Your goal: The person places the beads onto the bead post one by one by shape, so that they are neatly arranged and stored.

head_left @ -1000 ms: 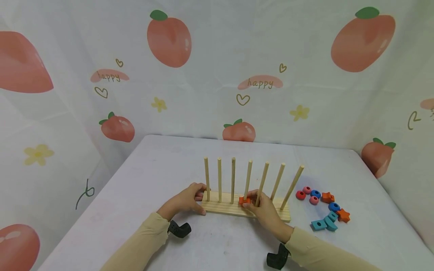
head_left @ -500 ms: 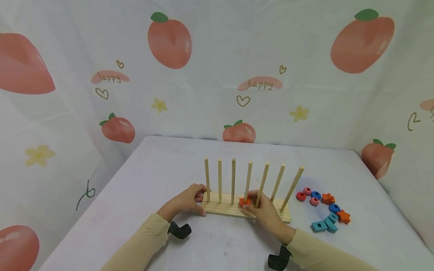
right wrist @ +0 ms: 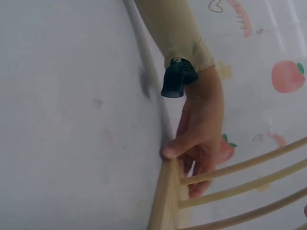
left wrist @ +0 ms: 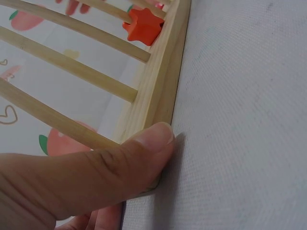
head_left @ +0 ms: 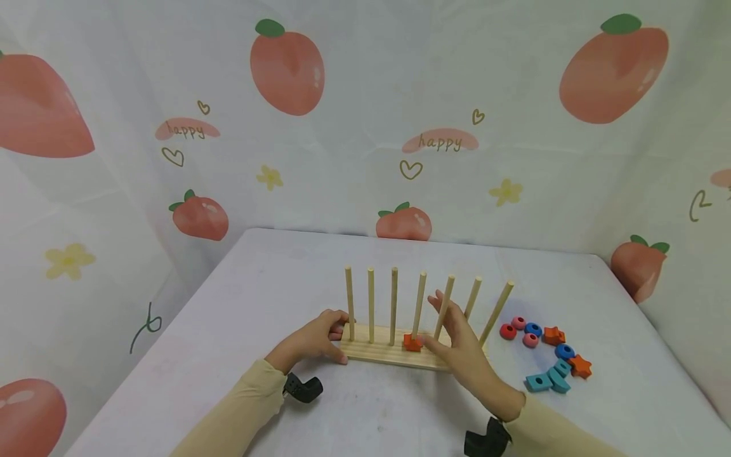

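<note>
A wooden board with a row of several upright pegs lies on the table. My left hand grips its left end, thumb in front and fingers behind; in the left wrist view the thumb presses the board's edge. An orange star bead sits low on the middle peg, against the board. My right hand is just right of that bead, fingers spread and holding nothing, behind one of the pegs. The right wrist view shows the left hand at the board's end.
Right of the board lie loose beads: a red one, pink ones, blue ones, orange stars and teal blocks. A printed cloth hangs behind the table.
My right hand has let go of the orange star bead, opened its fingers, and moved up and to the right. The bead stays on its peg; the left hand keeps its place.
</note>
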Demonstrator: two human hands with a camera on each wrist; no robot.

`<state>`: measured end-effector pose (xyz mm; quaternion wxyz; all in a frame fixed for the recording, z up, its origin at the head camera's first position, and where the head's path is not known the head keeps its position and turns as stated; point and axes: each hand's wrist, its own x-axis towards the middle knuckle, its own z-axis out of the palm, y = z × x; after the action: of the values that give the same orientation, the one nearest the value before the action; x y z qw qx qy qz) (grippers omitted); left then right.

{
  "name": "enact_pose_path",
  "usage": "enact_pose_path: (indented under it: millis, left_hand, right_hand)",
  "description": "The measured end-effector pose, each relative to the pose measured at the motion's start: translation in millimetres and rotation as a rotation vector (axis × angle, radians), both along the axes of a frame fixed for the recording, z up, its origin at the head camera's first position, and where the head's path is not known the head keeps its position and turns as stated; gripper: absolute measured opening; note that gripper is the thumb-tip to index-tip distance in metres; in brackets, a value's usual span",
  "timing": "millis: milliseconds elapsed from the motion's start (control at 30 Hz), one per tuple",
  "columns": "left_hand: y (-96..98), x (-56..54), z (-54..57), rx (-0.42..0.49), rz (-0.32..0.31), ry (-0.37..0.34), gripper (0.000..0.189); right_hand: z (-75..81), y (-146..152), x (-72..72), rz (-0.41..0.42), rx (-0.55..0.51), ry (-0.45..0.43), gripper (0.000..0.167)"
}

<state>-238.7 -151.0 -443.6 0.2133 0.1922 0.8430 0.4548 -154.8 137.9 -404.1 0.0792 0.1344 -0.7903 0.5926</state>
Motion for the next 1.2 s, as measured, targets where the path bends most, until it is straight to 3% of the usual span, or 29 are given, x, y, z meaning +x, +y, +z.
enact_pose_path:
  millis: [167, 267, 433, 567, 1000, 1100, 1200]
  left_hand:
    - [-0.4, 0.0, -0.6, 0.000, 0.004, -0.002, 0.075]
    - [-0.8, 0.4, -0.3, 0.006, 0.005, -0.005, 0.075]
    - [-1.0, 0.5, 0.1, 0.017, 0.004, -0.012, 0.075]
    - [-0.8, 0.2, -0.5, 0.015, 0.005, -0.012, 0.075]
    - [0.8, 2.9, 3.4, -0.028, 0.006, 0.015, 0.074]
    - [0.4, 2.7, 2.6, -0.037, -0.003, 0.031, 0.074]
    - [0.4, 2.2, 1.6, -0.040, -0.002, 0.033, 0.075]
  right_hand:
    - [18.2, 3.5, 6.7, 0.002, 0.032, 0.105, 0.082]
    - [28.2, 4.8, 9.0, 0.024, -0.002, 0.179, 0.085]
    - [43.9, 6.5, 12.2, 0.053, -0.039, 0.376, 0.094]
    - [55.7, 10.1, 16.1, 0.103, -0.093, 0.481, 0.092]
    - [82.3, 57.8, 23.9, 0.156, -0.306, 0.640, 0.063]
    - [83.0, 73.3, 26.2, 0.096, -0.319, 0.628, 0.059]
    - [81.7, 87.5, 29.4, -0.016, -0.295, 0.589, 0.057]
